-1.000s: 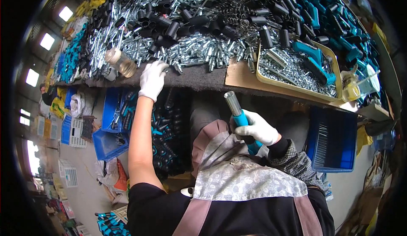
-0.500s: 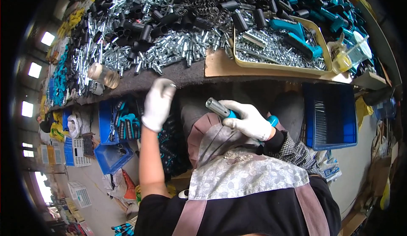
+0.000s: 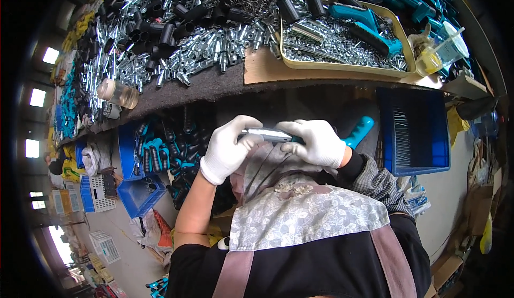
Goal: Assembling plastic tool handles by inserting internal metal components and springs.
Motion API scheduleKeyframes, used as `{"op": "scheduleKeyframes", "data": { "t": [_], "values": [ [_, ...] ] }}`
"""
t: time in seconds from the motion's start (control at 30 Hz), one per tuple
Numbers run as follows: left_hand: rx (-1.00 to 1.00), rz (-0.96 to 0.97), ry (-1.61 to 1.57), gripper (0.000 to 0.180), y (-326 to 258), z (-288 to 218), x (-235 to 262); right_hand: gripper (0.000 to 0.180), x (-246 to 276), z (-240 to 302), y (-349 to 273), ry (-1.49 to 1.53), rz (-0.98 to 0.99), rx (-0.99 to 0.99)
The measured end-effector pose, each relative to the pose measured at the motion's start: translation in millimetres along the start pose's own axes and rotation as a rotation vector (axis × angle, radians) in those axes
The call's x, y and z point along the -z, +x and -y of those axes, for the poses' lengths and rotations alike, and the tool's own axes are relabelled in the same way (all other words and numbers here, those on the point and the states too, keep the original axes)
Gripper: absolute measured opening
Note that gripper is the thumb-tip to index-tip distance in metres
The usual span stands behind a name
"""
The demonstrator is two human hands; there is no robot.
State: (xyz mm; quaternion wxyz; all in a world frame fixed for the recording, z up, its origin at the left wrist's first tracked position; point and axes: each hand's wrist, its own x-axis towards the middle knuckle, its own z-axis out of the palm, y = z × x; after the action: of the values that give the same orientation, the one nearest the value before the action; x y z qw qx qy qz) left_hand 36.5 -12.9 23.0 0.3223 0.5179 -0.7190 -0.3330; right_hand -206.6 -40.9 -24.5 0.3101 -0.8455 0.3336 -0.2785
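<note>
Both gloved hands meet over my lap at a hand tool with a silver metal barrel (image 3: 269, 135) and a curved teal handle (image 3: 360, 132). My right hand (image 3: 319, 144) is wrapped around its middle, and the handle sticks out past the wrist side. At the barrel's left end, the fingers and thumb of my left hand (image 3: 227, 149) are closed on the metal. Any small part between those fingertips is hidden. The tool lies roughly level, just short of the bench edge.
The bench holds heaped silver fittings (image 3: 222, 49), black sleeves and springs. A yellowish tray (image 3: 342, 74) carries small metal parts and teal-handled pieces. A clear jar (image 3: 118, 93) sits by the edge. Below are a blue crate (image 3: 417, 170) at right and black-and-teal handles (image 3: 155, 156) at left.
My left hand has come from near the bench edge, with a small shiny piece at its fingertips, down to the tool's barrel. The tool has turned from slanted to nearly level.
</note>
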Motion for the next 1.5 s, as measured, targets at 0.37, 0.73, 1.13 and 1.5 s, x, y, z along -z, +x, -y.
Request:
{"op": "scheduleKeyframes", "data": {
  "t": [0.37, 0.73, 1.13, 1.5],
  "values": [
    [0.178, 0.128, -0.181, 0.033, 2.3, -13.6, 20.5, 0.05, 9.0, -5.9, 1.1, 0.408, 0.183, -0.167],
    [0.111, 0.101, -0.04, 0.02, -6.0, -12.4, 3.6, 0.044, 10.7, -5.0, -1.9, 0.185, 0.204, -0.164],
    [-0.446, -0.026, 0.298, 0.025, -10.2, -13.0, -2.6, 0.045, 9.1, -8.0, -1.9, 0.131, 0.139, -0.083],
    [-0.438, -0.088, 0.323, 0.024, -7.6, -6.6, -6.8, 0.045, 11.6, -5.7, -1.9, 0.07, 0.149, -0.085]
  ]
}}
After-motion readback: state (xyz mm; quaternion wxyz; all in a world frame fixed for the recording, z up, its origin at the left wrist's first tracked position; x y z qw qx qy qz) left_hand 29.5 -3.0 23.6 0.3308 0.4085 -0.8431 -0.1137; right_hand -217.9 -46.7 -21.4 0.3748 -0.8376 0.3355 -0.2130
